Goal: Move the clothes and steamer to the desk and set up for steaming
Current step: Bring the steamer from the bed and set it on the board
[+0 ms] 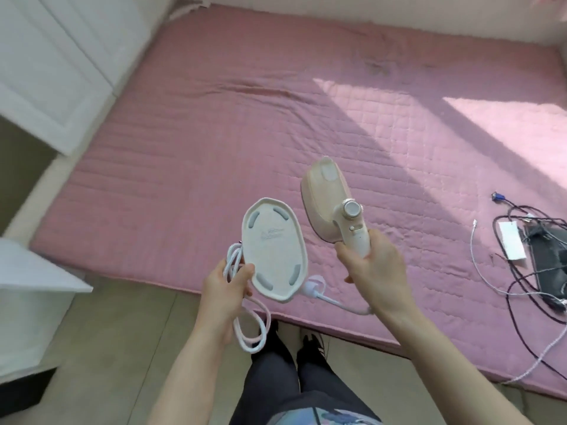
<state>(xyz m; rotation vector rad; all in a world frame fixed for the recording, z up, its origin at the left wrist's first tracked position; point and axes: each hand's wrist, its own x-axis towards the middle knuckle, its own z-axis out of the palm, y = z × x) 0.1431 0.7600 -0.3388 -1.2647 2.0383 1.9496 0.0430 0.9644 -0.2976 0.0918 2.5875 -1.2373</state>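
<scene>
Steamer point(329, 204) and base plate point(274, 253) are held apart above the pink bed point(214, 133), 1 in each hand, so both can be carried together. Right hand point(372, 265) fingers are clenched on the handle; left hand point(227, 289) fingers are grasping the plate edge with the coiled cord point(245, 329), likely kept from trailing. No clothes or worktop are seen.

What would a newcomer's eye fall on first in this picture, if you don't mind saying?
First, the cream steamer held up by its handle in the right hand, centre frame, above the pink mattress. Beside it, the left hand holds the oval base and the looped white cord. At the right edge, a tangle of cables lies on the mattress.
</scene>
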